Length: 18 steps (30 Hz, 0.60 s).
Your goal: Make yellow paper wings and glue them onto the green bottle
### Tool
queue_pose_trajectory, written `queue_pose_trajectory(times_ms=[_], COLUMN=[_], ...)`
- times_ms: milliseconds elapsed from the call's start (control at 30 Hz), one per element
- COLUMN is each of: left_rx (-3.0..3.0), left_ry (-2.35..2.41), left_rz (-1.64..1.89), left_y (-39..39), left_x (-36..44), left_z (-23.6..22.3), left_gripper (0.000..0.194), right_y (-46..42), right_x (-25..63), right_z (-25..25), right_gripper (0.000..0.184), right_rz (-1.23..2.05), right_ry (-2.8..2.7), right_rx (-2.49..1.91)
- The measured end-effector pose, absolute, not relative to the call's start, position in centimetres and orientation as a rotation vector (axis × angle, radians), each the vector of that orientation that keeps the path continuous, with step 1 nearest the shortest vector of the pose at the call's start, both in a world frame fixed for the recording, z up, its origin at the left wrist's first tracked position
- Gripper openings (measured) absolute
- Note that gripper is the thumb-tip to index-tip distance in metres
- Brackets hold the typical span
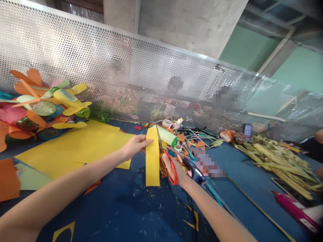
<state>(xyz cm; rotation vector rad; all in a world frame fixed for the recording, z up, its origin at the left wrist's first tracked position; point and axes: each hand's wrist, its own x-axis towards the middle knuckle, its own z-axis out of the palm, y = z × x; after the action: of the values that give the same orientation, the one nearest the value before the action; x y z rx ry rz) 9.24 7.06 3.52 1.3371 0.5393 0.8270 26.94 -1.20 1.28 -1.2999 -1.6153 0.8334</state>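
Observation:
My left hand (137, 145) pinches a long strip of yellow paper (152, 164) near its rounded upper end, thumb in front. The strip hangs upright above the blue table. In my right hand (174, 169) is a pair of scissors with red handles (172, 168), my fingers in the loops. The blades (159, 139) point up along the strip's right edge; whether they are parted is hard to tell. Behind the strip lies a bottle wrapped in pale green paper (165, 135). A large yellow sheet (83, 148) lies left of my left hand.
At the far left, paper-petalled bottles (68, 101) are piled up. Paper scraps and a dark blue glue gun (194, 171) lie right of my hands. Dried husks (277, 158) and a magenta box (295, 208) are farther right. A perforated metal panel (141, 70) runs along the back.

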Motion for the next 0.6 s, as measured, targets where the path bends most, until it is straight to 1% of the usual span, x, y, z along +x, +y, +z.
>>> queue_pose_trajectory(times_ms=[133, 233, 467, 600], left_rx=[1.343, 1.338, 1.319, 1.315], left_ry=[0.522, 0.512, 0.533, 0.524], left_rz=[0.817, 0.812, 0.829, 0.833], left_y=[7.03, 6.99, 6.79, 6.82], left_x=[9.29, 9.41, 9.52, 9.46], left_z=[3.39, 3.24, 3.29, 3.33], left_gripper=[0.033, 0.034, 0.032, 0.034], right_y=[-1.0, -0.89, -0.94, -0.87], right_x=[27.3, 27.34, 27.32, 27.37], right_z=[0.84, 0.8, 0.96, 0.99], right_gripper=[0.037, 0.036, 0.032, 0.033], right_rz=[0.79, 0.725, 0.698, 0.656], right_ry=[-1.669, -1.678, -1.681, -1.701], right_rx=[-1.346, -1.352, -1.323, -1.343])
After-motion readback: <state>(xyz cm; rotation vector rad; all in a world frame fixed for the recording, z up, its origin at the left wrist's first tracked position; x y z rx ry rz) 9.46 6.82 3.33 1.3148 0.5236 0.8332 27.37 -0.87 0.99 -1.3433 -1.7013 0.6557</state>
